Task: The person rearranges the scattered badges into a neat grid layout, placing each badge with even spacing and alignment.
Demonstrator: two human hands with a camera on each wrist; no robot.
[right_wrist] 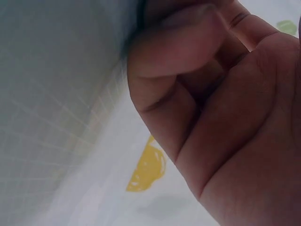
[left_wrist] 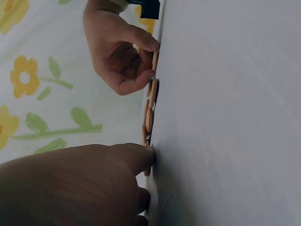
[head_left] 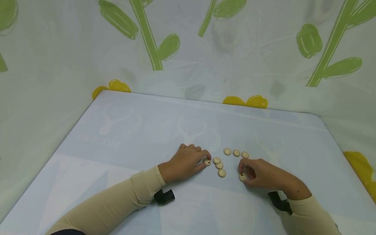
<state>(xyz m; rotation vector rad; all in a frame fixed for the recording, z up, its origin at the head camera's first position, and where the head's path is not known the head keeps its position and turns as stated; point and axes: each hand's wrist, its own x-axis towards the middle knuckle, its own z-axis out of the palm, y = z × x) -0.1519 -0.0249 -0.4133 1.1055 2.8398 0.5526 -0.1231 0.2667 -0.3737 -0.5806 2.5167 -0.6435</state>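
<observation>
Apparently, button-arranging is in hand: the left hand [head_left: 184, 163] pinches a round beige wooden-looking button [head_left: 208, 162], the right hand [head_left: 264, 173] another button [head_left: 242, 178], low at the pale-blue desk [head_left: 164, 137], loose buttons [head_left: 221, 173] between them. Careful placement seems called for; both thumbs and forefingers curl inward.

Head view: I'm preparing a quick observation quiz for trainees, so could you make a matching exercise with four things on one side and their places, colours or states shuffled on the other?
Things
1. Left hand
2. Printed leaves
3. Right hand
4. Left sleeve

Places, colours or states
A. Pinches the lowest button
B. Beige
C. Pinches the leftmost button
D. Green

Right pairs: 1-C, 2-D, 3-A, 4-B
</observation>
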